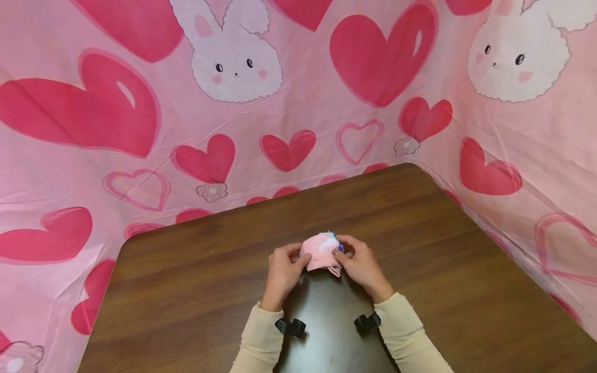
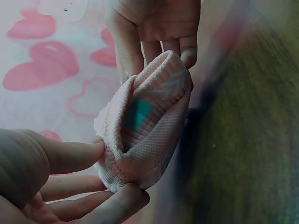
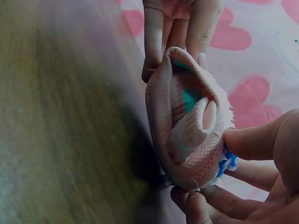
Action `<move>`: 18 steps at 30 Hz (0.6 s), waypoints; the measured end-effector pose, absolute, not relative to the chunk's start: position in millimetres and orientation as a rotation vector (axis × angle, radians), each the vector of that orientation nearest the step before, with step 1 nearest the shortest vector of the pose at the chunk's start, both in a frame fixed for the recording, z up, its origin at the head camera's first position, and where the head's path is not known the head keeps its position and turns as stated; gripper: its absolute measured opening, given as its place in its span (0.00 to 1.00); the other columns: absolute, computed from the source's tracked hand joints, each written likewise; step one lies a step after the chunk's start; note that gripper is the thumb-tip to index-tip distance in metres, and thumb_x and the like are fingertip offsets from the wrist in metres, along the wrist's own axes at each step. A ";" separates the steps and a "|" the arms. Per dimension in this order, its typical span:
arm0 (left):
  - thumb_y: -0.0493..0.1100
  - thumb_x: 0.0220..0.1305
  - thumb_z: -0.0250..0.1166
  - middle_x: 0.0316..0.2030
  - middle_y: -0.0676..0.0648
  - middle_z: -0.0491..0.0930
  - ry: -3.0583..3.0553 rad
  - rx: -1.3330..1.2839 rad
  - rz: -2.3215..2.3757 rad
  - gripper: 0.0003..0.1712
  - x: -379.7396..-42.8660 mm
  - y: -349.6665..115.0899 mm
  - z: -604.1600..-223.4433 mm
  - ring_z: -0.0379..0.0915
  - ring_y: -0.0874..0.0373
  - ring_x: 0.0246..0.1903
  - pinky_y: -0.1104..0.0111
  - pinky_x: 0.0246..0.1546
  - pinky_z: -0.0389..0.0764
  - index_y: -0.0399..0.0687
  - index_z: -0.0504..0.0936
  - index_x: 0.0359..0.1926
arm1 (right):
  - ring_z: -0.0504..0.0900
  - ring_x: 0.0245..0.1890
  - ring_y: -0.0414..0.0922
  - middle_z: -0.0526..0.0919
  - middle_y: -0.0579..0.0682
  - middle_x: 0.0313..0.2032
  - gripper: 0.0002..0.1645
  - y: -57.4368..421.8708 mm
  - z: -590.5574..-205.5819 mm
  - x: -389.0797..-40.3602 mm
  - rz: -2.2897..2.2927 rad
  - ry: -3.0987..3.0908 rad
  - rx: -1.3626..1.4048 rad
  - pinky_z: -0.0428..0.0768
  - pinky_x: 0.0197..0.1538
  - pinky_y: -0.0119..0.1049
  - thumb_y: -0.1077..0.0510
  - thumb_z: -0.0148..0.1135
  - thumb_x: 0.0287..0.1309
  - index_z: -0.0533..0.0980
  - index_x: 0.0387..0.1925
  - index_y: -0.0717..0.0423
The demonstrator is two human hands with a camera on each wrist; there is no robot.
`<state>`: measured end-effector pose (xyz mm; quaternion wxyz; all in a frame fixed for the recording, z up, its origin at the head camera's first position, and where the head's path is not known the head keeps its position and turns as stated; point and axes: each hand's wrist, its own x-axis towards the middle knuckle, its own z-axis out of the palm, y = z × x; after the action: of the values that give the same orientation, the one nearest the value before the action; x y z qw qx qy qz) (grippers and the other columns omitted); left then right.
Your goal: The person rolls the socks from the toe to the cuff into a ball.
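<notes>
Both hands hold a pink knitted sock bundle (image 1: pixel 319 254) above the table, with white, teal and blue parts on its right side. The left hand (image 1: pixel 283 269) pinches its left edge between thumb and fingers. At the opposite edge, the right hand (image 1: pixel 363 263) pinches it, close to a blue and white fuzzy patch. Seen in the left wrist view, the sock (image 2: pixel 159 144) gapes at its opening, showing ribbed knit and a teal patch inside. A folded pink flap (image 3: pixel 191 133) pokes out of the opening in the right wrist view.
A brown wood-grain table (image 1: pixel 196 290) lies beneath the hands. Pink cloth (image 1: pixel 303 114) printed with hearts and rabbits hangs behind it and along the right side. Black wrist devices (image 1: pixel 290 327) are strapped over the cream sleeves (image 1: pixel 261 336).
</notes>
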<state>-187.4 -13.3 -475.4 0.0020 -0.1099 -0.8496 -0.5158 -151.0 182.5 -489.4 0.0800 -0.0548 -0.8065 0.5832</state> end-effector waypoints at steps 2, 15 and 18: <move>0.37 0.59 0.74 0.40 0.41 0.86 -2.682 -0.328 -1.623 0.18 -187.4 -12.8 -477.0 0.81 0.53 0.33 0.63 0.36 0.84 0.35 0.86 0.50 | 0.80 0.27 0.45 0.82 0.56 0.40 0.23 182.1 -491.2 -151.3 1.753 -2.414 -0.168 0.77 0.31 0.34 0.66 0.68 0.60 0.79 0.58 0.61; 0.33 0.60 0.72 0.50 0.37 0.83 -2.643 -0.341 -1.706 0.23 -189.0 -12.3 -483.0 0.84 0.48 0.43 0.60 0.43 0.83 0.31 0.80 0.56 | 0.78 0.26 0.44 0.82 0.56 0.44 0.23 184.2 -496.1 -151.0 1.753 -2.416 -0.236 0.75 0.30 0.34 0.61 0.69 0.60 0.79 0.58 0.59; 0.33 0.60 0.72 0.51 0.35 0.82 -2.632 -0.368 -1.716 0.24 -188.5 -13.9 -481.9 0.84 0.45 0.44 0.57 0.45 0.83 0.30 0.79 0.57 | 0.80 0.30 0.44 0.83 0.57 0.47 0.23 185.3 -496.0 -151.5 1.738 -2.422 -0.245 0.77 0.34 0.35 0.60 0.70 0.60 0.79 0.57 0.60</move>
<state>-188.5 -13.9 -481.9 -0.0110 -0.1164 -0.8320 -0.5423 -151.5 185.3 -496.0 0.0752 -0.0816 -0.8074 0.5795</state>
